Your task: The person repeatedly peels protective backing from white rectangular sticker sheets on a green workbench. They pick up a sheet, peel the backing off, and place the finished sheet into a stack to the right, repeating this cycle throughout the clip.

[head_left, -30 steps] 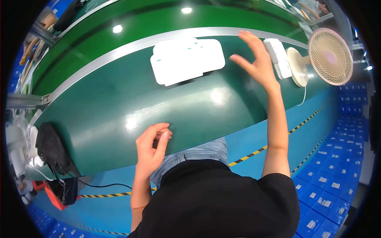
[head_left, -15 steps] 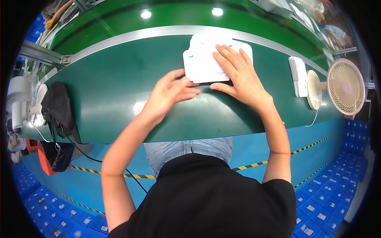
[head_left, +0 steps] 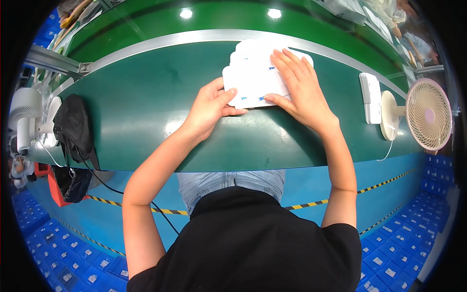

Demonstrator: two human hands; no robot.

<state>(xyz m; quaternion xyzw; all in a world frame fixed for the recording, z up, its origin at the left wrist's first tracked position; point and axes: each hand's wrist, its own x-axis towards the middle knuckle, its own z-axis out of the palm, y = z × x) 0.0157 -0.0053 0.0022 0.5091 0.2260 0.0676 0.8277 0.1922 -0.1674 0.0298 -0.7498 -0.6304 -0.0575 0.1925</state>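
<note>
left hand: pinching near edge of white packets | right hand: flat, open, pressing on packets | on green table

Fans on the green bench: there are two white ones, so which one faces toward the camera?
The round white desk fan at the right end shows its full grille; the white fan at the left end shows only its side.

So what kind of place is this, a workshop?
Likely a factory assembly line: a long green conveyor belt, stacked blue bins on the floor, and both hands on a fanned stack of white packets.
</note>
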